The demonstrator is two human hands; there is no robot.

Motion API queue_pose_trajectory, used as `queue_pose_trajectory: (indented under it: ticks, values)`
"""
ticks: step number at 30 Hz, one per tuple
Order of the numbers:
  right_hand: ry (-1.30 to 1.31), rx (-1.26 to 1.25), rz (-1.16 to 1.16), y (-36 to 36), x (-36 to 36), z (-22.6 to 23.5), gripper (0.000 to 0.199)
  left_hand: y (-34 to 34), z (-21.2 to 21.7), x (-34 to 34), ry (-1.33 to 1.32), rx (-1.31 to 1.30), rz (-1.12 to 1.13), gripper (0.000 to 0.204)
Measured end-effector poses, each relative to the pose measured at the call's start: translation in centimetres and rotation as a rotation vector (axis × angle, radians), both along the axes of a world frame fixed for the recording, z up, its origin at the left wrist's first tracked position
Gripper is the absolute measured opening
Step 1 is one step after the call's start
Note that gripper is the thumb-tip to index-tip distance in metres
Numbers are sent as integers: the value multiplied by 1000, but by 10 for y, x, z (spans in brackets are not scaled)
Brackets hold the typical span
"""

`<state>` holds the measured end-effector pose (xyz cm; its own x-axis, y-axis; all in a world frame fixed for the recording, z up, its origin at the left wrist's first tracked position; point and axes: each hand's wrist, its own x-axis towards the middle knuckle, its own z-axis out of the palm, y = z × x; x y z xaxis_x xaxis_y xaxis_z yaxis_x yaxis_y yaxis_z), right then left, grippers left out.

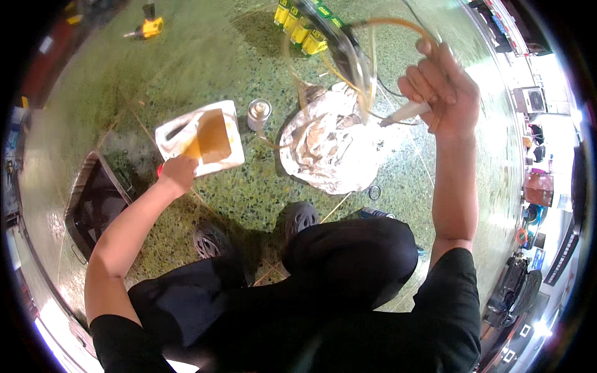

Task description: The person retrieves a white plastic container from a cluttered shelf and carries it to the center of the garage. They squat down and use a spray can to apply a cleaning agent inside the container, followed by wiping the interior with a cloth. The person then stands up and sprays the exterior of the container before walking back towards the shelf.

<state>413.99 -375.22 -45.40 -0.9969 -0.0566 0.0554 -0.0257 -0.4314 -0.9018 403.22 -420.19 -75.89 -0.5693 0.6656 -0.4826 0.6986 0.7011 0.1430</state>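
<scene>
My left hand (179, 174) is closed at the near left corner of a white plastic jug (235, 133) cut open on one side. Amber liquid (213, 138) lies in the jug, and a red cap (160, 169) shows beside my hand. What the fingertips hold is hidden. Raised at the right, my right hand (443, 90) is closed around a white stick-like tool (410, 112) with a dark tip. A curved amber tube (398, 22) runs to the fingers of that hand. Below the tool's tip lies a crumpled, stained whitish cloth (333, 146).
A small spray can (259, 114) stands between jug and cloth. Yellow-green boxes (301, 28) and a yellow drill (149, 27) are farther off. At the left lies a dark tray (99, 202); a black ring (374, 193) and a blue can (376, 213) lie near my knee.
</scene>
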Motion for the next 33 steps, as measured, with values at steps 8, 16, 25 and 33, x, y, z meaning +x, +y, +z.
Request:
queue_pose_trajectory:
  ticks: [8,16,25,33]
  values:
    - [-375,206,-293,76,-2,-101,34,-35,49,27,-14,230,-19,21]
    - [-373,118,-501,127,-31,-164,33,-83,33,63,-4,102,41,21]
    - [-298,189,-599,180,-26,-100,32,129,57,61,-343,294,-248,42]
    - [-210,287,-607,186,-27,10,35,396,-72,20,-231,556,465,66]
